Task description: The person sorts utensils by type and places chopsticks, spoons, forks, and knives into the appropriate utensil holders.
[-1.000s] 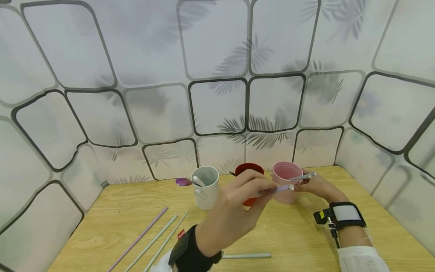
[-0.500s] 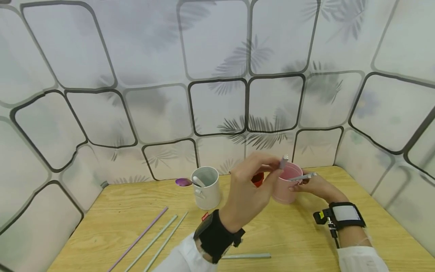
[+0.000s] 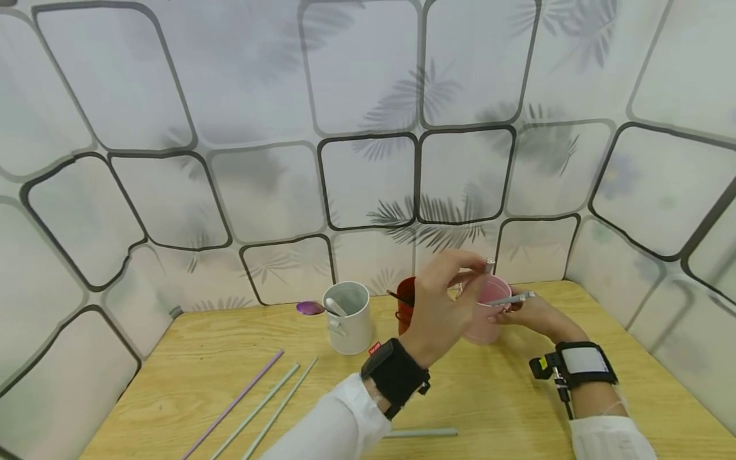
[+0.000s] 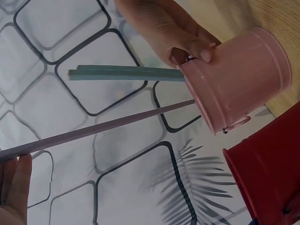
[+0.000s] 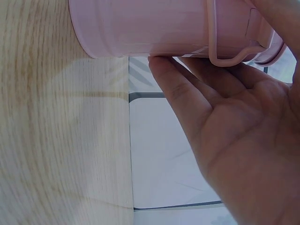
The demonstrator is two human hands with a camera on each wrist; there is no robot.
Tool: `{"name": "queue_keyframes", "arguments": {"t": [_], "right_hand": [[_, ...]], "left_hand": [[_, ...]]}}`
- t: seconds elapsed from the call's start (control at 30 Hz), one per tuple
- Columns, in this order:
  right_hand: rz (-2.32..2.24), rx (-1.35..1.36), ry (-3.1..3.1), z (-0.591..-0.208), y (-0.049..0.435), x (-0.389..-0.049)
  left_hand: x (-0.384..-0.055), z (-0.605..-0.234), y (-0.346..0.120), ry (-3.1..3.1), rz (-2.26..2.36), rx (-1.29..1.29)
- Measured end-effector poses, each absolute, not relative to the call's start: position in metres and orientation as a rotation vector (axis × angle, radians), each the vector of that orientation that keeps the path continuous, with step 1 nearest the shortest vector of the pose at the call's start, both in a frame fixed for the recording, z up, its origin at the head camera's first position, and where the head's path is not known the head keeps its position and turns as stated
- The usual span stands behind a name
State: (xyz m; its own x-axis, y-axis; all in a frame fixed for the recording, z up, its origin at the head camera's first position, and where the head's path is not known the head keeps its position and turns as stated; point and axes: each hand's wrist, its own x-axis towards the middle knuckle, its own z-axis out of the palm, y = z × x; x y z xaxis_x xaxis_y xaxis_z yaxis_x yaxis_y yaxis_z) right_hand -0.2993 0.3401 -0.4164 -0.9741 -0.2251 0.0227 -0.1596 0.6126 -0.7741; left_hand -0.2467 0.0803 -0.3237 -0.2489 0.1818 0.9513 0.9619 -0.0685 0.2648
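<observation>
My left hand (image 3: 445,313) pinches a long thin purple stick (image 4: 93,129) near its upper end. The stick's lower end reaches into the mouth of a small pink bucket (image 3: 482,327). Greenish-grey sticks (image 4: 126,73) lean out of the same bucket, towards the right. At the bucket's right side, my right hand (image 3: 537,316) holds it by the rim and wall; in the right wrist view its fingers (image 5: 180,91) lie against the wall beside the wire handle (image 5: 212,33). The bucket stands upright on the table.
A red bucket (image 3: 405,313) stands left of the pink one, partly behind my left hand. Further left, a white bucket (image 3: 352,332) holds a purple spoon (image 3: 310,308) and a white-handled utensil. Purple (image 3: 236,402) and pale green sticks (image 3: 259,406) lie on the wooden table (image 3: 155,377).
My left hand has moved right and up, tilting the purple stick from nearly level to steeper over the pink bucket. The right hand and the bucket have stayed in place.
</observation>
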Motion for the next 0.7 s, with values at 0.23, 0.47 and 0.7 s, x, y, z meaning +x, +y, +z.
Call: {"name": "queue_keyframes", "arguments": {"t": [0.23,0.47,0.7], "right_hand": [[-1.307,-0.353,2.766,-0.416,0.339,-0.300],[-1.313,-0.426,2.768,-0.416,0.340,-0.300],[-1.362,-0.476,2.740,-0.418,0.342,-0.300]], "left_hand": [[-0.258,-0.340,0.091,-1.561,-1.275,-1.272],[-0.264,-0.358,0.100,-1.700,-1.242,-1.330],[-0.267,-0.371,0.106,-1.833,-1.227,-1.401]]}}
